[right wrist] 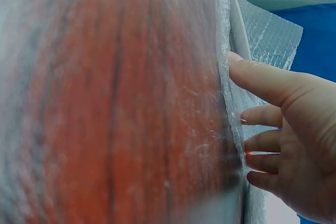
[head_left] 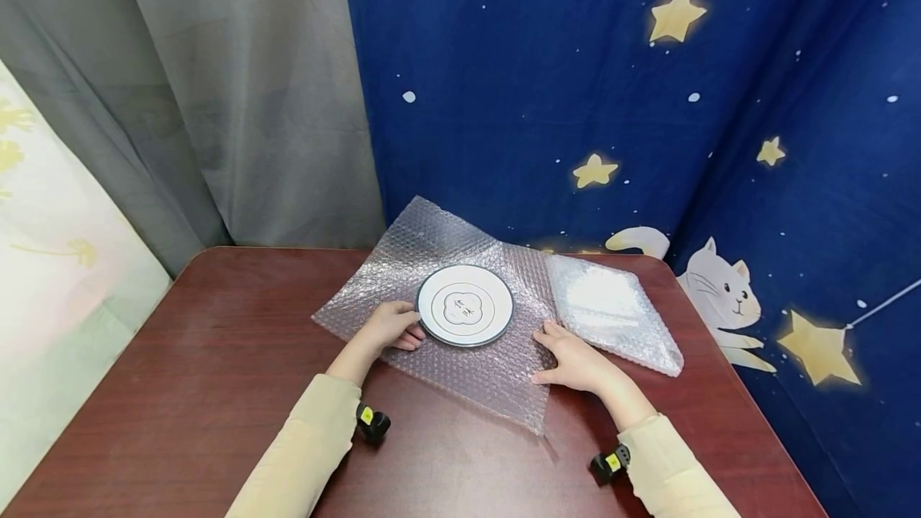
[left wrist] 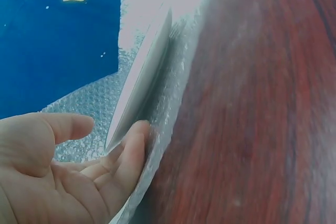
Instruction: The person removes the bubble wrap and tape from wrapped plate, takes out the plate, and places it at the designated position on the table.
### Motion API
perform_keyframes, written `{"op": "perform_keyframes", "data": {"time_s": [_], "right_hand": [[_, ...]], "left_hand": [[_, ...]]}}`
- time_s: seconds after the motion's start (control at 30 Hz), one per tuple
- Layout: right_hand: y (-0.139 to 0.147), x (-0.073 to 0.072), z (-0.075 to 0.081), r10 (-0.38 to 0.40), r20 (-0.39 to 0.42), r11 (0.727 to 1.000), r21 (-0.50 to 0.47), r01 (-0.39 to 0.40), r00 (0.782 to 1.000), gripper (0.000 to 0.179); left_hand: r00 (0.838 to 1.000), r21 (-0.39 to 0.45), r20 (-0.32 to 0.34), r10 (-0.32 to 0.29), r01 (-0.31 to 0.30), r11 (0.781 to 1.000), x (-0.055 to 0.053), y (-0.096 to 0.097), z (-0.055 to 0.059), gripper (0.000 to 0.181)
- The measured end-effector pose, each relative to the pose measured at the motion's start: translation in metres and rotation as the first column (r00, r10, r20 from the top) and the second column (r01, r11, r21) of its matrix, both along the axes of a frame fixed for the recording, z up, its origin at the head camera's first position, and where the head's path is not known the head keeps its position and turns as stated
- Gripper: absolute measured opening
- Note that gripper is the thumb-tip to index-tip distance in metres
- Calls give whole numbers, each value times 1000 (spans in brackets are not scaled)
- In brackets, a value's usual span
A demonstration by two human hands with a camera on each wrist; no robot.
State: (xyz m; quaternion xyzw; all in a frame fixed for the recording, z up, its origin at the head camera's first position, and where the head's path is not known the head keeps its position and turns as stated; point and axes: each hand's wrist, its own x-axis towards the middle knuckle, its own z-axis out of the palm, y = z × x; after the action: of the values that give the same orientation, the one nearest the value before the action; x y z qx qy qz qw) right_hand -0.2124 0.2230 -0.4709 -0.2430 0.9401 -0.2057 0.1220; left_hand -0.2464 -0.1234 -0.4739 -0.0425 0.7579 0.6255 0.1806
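Observation:
A round white plate (head_left: 465, 328) with a dark rim and a flower-shaped motif lies face up on a sheet of bubble wrap (head_left: 460, 374). My left hand (head_left: 392, 326) is at the plate's left edge. In the left wrist view its fingertips (left wrist: 137, 129) are right at the plate's rim, low over the wrap, while the thumb stands apart from it. On the other side, my right hand (head_left: 576, 360) rests with spread fingers at the right edge of the bubble wrap. Its thumb and fingertips meet the sheet in the right wrist view, apart from the plate.
A flat bundle wrapped in bubble wrap (head_left: 612, 310) lies to the right, just beyond the right hand. Everything sits on a reddish-brown wooden table (head_left: 216, 390). A grey curtain (head_left: 266, 102) and a blue curtain with stars (head_left: 504, 102) hang behind the table.

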Motion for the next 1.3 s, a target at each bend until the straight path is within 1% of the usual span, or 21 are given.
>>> {"op": "perform_keyframes", "data": {"time_s": [0.17,0.33,0.5,0.7,1.0,1.13,1.3], "right_hand": [[0,1,-1,3,-2,1000,-2,-3,1000,81],[0,1,-1,5,-1,1000,-9,-5,1000,80],[0,0,-2,5,-2,1000,-12,-5,1000,80],[1,0,-3,1,0,1000,-19,-1,1000,80],[1,-1,-3,-2,7,1000,-19,2,1000,81],[1,-1,-3,-7,12,1000,-19,7,1000,80],[2,0,-2,-4,13,1000,-20,4,1000,80]], "left_hand": [[996,125,92,-23,12,992,-2,5,-4,49],[991,206,137,9,-37,978,-3,9,-8,46],[984,264,168,63,-107,959,-2,14,-13,55],[979,299,166,116,-162,941,-2,18,-16,59],[972,326,160,174,-219,920,-1,21,-18,58],[971,338,156,184,-227,913,0,20,-18,58],[972,338,144,186,-225,914,1,18,-17,62]]}}
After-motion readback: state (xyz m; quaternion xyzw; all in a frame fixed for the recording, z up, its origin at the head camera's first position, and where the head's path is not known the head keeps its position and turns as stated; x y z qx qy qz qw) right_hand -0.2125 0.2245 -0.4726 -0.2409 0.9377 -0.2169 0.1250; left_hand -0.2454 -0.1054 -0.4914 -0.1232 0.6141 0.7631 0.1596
